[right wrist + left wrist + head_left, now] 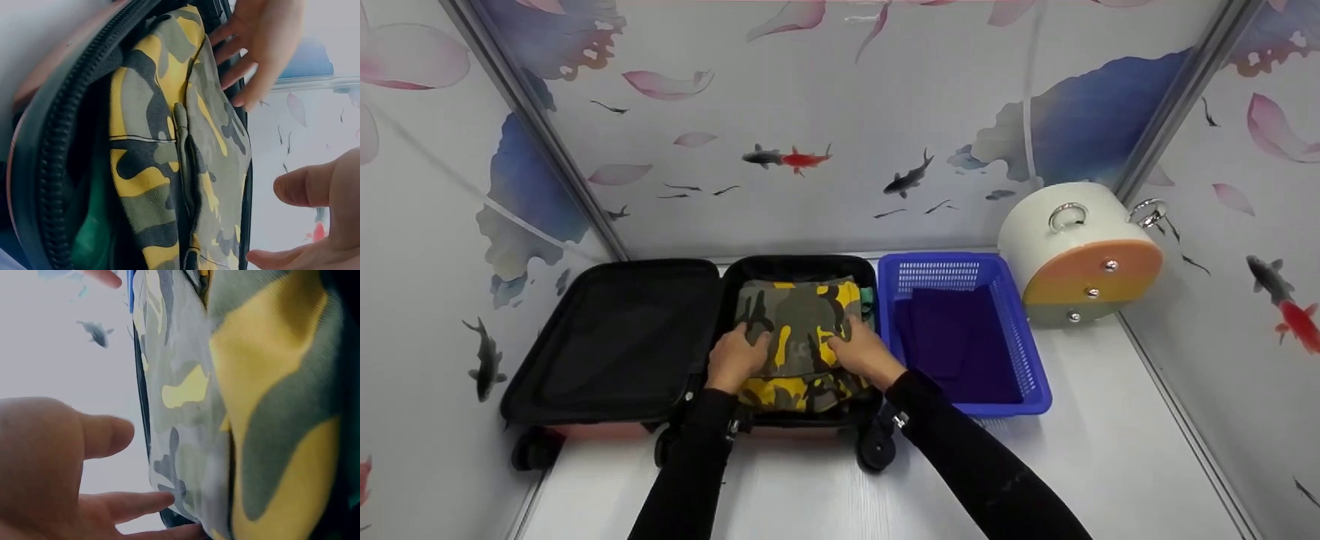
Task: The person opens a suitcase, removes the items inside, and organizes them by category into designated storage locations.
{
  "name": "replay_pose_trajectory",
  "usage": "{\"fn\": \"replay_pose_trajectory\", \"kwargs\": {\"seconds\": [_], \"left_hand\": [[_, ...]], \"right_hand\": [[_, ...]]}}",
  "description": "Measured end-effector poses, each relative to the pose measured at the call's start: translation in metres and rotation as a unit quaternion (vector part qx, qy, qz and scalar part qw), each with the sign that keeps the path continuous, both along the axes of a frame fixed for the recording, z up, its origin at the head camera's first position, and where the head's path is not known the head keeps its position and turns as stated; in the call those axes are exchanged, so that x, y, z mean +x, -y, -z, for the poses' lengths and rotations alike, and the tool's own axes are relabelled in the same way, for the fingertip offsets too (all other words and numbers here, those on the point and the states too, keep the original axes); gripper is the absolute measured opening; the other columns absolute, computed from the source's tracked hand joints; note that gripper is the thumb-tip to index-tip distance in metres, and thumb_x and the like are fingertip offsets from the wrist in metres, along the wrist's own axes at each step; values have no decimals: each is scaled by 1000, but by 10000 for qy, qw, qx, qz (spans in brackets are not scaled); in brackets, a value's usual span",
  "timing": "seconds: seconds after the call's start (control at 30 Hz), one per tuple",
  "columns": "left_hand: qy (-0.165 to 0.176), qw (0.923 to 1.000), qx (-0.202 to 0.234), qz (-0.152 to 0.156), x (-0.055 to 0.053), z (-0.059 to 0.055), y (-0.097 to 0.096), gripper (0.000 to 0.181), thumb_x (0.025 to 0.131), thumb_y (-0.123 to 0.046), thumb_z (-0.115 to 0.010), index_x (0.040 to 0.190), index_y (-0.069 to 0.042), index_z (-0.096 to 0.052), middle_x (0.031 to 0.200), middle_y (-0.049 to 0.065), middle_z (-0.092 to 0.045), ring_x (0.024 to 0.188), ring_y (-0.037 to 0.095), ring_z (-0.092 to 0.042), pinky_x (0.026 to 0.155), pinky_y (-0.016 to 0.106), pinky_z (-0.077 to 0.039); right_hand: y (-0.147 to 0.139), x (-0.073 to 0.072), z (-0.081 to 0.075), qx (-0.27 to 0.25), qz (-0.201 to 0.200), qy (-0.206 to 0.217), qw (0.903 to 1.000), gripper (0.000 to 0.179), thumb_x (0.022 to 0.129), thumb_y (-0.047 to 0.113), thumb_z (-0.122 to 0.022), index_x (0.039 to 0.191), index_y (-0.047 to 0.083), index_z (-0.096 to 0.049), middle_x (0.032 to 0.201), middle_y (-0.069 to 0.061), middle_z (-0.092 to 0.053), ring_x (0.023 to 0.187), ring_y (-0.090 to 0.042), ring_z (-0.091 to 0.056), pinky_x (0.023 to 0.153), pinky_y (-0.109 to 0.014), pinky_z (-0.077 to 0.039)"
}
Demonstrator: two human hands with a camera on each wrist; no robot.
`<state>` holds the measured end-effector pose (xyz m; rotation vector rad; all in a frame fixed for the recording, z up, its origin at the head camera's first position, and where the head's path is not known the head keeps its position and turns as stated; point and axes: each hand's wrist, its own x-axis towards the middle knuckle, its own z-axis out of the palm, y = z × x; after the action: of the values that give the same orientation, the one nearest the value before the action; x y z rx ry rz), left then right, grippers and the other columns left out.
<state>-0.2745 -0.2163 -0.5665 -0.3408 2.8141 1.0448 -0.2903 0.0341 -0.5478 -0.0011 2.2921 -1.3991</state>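
A folded camouflage garment (799,337) in grey, green and yellow lies in the right half of an open suitcase (742,274). My left hand (737,360) is at its left side, and my right hand (866,352) is at its right side. In the left wrist view, the left fingers (143,503) are straight and reach the garment's edge while the thumb stands apart. The right thumb (304,185) and fingers are spread beside the cloth in the right wrist view. Green cloth (93,236) shows beneath the garment.
The black suitcase lid (630,345) lies folded out to the left. Right of the suitcase, a blue basket (1039,397) holds dark purple cloth (960,345). A white drum-shaped container (1050,225) with a coloured front stands behind on the right, near the patterned walls.
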Motion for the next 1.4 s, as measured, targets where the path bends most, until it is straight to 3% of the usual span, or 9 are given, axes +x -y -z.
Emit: {"fn": "replay_pose_trajectory", "kwargs": {"seconds": [0.1,0.23,0.33,0.5,0.73,0.93,1.07,1.2,1.4], "left_hand": [[-75,9999,128,60,-2,2,2,73,117,-37,-54,171,5,-29,170,36,-40,157,55,-41,131,66,-32],[-382,9989,278,-16,-6,1,0,74,116,-35,-53,171,6,-27,169,36,-42,154,55,-45,129,68,-33],[-476,9980,391,-110,-8,-2,-3,75,116,-34,-50,172,8,-22,170,36,-42,152,55,-49,128,67,-36],[-374,9985,397,-95,-8,-10,-12,74,119,-32,-46,171,11,-18,169,37,-41,150,54,-51,124,65,-42],[-494,9984,280,74,-10,-11,-22,69,118,-25,-47,172,8,-20,171,34,-41,152,52,-49,124,64,-43],[-713,9969,119,313,-10,-12,-28,68,113,-19,-53,172,4,-26,171,31,-44,108,44,-70,90,51,-55],[-873,9958,121,244,-8,-14,-30,66,113,-14,-51,174,-3,-28,122,26,-70,58,24,-42,61,38,-36],[-1248,9918,123,225,-4,-20,-33,67,113,-9,-48,176,-11,-27,73,10,-53,54,16,-28,58,33,-27],[-1847,9818,190,410,5,-42,-45,65,113,-6,-48,175,-16,-31,65,2,-41,54,17,-25,58,34,-23]], "right_hand": [[-2,-1,-3,-51,127,-119,9998,69,115,32,-56,175,14,-29,170,-16,-48,117,-25,-69,102,-44,-56],[-4,-3,-5,-120,454,-142,9988,63,114,30,-56,173,20,-37,128,-12,-70,58,-12,-44,58,-35,-44],[-7,-5,-6,-177,693,-172,9973,62,113,27,-58,172,18,-40,137,-15,-71,72,-13,-58,68,-34,-51],[-13,-13,-2,-549,786,12,9954,64,114,27,-59,171,8,-39,175,-18,-43,148,-31,-57,120,-50,-49],[-16,-19,-4,-729,288,509,9956,72,115,29,-58,176,8,-25,179,-21,-34,163,-41,-42,131,-58,-39],[-12,-19,-3,-553,332,385,9972,79,111,27,-65,177,16,-24,176,-18,-39,133,-31,-59,111,-47,-49],[-15,-21,3,-711,442,317,9960,78,108,19,-66,175,18,-27,171,-20,-44,128,-30,-58,105,-46,-46],[-19,-21,7,-1035,353,299,9935,79,106,9,-63,175,17,-26,172,-24,-44,116,-24,-64,96,-39,-50],[-28,-18,8,-1600,397,483,9851,80,104,1,-57,175,17,-24,163,-22,-51,59,-10,-32,60,-30,-32]]}}
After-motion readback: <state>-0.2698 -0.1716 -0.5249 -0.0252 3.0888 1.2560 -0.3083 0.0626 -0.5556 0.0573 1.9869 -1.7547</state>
